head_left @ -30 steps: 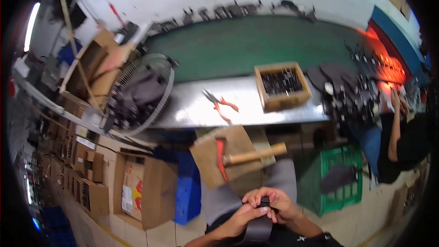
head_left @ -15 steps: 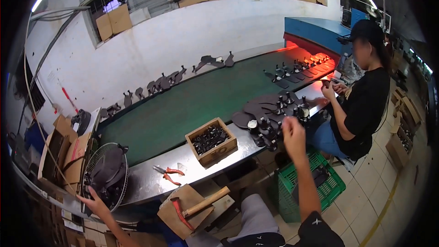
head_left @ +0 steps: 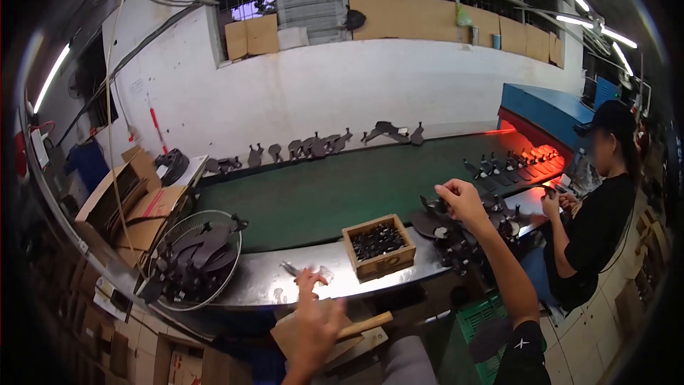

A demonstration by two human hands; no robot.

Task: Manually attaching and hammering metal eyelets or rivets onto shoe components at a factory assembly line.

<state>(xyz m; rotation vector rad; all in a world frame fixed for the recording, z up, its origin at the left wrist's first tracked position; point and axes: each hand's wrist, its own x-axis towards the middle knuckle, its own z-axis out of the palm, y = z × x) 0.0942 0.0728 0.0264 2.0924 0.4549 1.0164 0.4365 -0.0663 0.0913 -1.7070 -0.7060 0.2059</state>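
My right hand [head_left: 464, 203] is raised above the far right of the metal ledge, fingers pinched on a small dark flat piece [head_left: 432, 207] that resembles the others below it. Under it lies a pile of dark flat sole-shaped pieces [head_left: 456, 246] with black knobs. My left hand [head_left: 315, 331], smeared by motion, hovers over the board [head_left: 286, 335] and the hammer [head_left: 367, 323]. Its fingers look spread, with nothing visible in them. Just beyond lie pliers [head_left: 291, 268] with orange handles, partly covered by the fingers.
A wooden box [head_left: 385, 264] of small black parts stands on the metal ledge. Left is a wire basket [head_left: 231, 271] of dark pieces. Behind runs a green conveyor belt [head_left: 320, 203]. A co-worker [head_left: 598, 207] sits at right, near a green crate [head_left: 474, 314].
My view has swung left and up. The left hand has left the wire basket's rim and come over the board. My right hand has lifted from the pile with a dark piece.
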